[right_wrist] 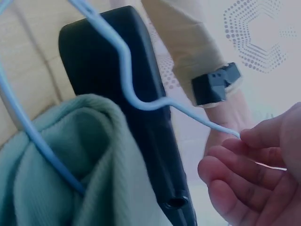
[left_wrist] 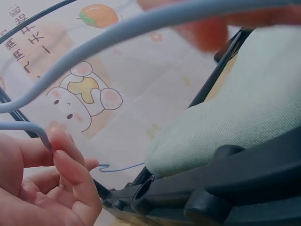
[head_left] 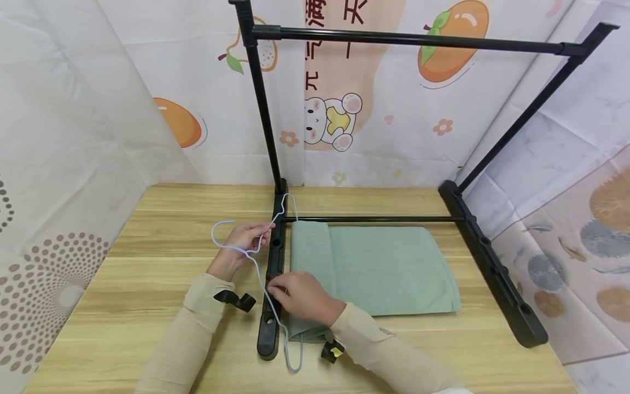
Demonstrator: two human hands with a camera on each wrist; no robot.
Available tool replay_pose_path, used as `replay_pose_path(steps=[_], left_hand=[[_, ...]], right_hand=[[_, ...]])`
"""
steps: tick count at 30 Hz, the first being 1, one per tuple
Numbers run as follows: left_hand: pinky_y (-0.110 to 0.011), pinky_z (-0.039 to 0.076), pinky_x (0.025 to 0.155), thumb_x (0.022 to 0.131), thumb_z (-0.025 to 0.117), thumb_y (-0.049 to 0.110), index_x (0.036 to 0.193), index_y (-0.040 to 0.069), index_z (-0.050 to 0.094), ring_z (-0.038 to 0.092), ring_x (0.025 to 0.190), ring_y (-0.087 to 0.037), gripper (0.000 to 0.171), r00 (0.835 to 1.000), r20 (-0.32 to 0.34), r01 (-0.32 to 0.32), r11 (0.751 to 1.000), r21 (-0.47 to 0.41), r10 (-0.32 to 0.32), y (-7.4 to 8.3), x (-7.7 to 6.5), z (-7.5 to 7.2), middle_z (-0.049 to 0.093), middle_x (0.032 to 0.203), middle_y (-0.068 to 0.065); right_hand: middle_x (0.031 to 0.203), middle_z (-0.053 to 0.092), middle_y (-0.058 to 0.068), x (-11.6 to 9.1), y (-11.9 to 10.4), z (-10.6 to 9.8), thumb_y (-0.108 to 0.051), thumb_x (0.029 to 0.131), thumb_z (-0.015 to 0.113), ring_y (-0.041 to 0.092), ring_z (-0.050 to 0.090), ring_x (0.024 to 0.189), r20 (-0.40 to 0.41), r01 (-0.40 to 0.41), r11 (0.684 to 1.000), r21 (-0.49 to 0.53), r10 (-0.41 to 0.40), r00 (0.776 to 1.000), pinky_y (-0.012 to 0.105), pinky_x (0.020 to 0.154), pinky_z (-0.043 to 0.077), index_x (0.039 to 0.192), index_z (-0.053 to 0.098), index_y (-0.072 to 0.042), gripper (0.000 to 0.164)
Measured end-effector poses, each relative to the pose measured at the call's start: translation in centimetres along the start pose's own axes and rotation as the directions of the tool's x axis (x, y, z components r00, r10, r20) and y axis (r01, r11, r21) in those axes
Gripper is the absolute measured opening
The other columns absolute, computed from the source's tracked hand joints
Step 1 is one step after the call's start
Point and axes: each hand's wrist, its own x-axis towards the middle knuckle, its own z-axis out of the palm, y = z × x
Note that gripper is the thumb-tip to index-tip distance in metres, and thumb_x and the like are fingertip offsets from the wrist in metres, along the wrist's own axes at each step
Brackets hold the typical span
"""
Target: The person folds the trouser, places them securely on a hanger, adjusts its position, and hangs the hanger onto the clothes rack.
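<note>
A light blue wire clothes hanger (head_left: 257, 269) lies tilted over the left base bar of the black rack, its hook toward the left. My left hand (head_left: 243, 239) pinches the hanger's far arm between thumb and fingers. With thumb and index finger, my right hand (head_left: 306, 295) pinches the near arm, as the right wrist view shows. A folded green cloth (head_left: 389, 268) lies flat to the right of that bar. Its left edge is folded over, and the hanger's lower wire (right_wrist: 40, 141) runs into the fold; the part inside is hidden.
The black rack (head_left: 364, 37) stands on the wooden table (head_left: 172, 235), with a low crossbar (head_left: 374, 219) behind the cloth and a right base bar (head_left: 497, 268). Printed curtains (head_left: 221, 153) hang behind and at both sides.
</note>
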Motion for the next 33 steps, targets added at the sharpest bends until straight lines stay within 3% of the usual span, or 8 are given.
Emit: replay_pose_path(steps=[6,14,22,29,33], left_hand=[[-0.012,0.042,0.051,0.093,0.048,0.011,0.126,-0.013,0.042,0.051,0.054,-0.002,0.042,1.000,-0.018,-0.008,1.000,-0.021,0.008,-0.1,0.0,0.1,0.056,0.064,0.005],[-0.012,0.044,0.051,0.093,0.047,0.010,0.126,-0.014,0.041,0.050,0.054,-0.002,0.042,1.000,-0.030,-0.008,0.999,-0.031,0.007,0.1,-0.1,0.2,0.056,0.064,0.006],[-0.012,0.044,0.050,0.093,0.047,0.010,0.127,-0.014,0.039,0.051,0.052,-0.003,0.042,0.999,-0.027,0.018,0.998,-0.063,-0.019,-0.1,-0.3,0.2,0.056,0.064,0.006],[-0.012,0.044,0.050,0.093,0.048,0.011,0.127,-0.013,0.041,0.051,0.051,-0.002,0.042,0.999,-0.052,0.013,0.999,-0.040,-0.015,-0.1,-0.4,0.2,0.057,0.064,0.006],[-0.012,0.044,0.049,0.093,0.046,0.010,0.128,-0.013,0.039,0.051,0.051,-0.003,0.042,0.999,-0.040,0.020,0.999,-0.029,-0.021,-0.1,-0.4,0.1,0.055,0.065,0.005]], right_hand=[[0.072,0.064,-0.008,-0.3,1.1,-1.5,-0.024,0.091,0.052,-0.002,0.045,0.055,0.003,-0.120,0.990,0.079,0.120,0.993,0.012,0.051,0.037,0.091,0.070,-0.013,0.021],[0.083,0.068,-0.003,-0.8,3.7,-3.4,-0.023,0.090,0.054,0.002,0.053,0.065,-0.088,-0.265,0.961,0.084,0.272,0.958,0.017,0.058,0.043,0.094,0.070,-0.012,0.020],[0.080,0.067,-0.001,-1.9,6.9,-3.7,-0.023,0.088,0.057,0.007,0.056,0.069,-0.139,-0.425,0.895,0.137,0.442,0.886,0.022,0.059,0.045,0.095,0.068,-0.011,0.018],[0.100,0.061,0.013,-2.8,9.0,-3.3,-0.022,0.086,0.060,0.022,0.057,0.091,-0.058,-0.540,0.819,0.197,0.559,0.827,0.038,0.077,0.047,0.113,0.059,-0.002,0.034],[0.098,0.060,0.012,-3.0,9.7,-3.0,-0.024,0.085,0.061,0.020,0.056,0.087,0.000,-0.593,0.768,0.242,0.611,0.791,0.035,0.072,0.047,0.120,0.053,-0.001,0.042]])
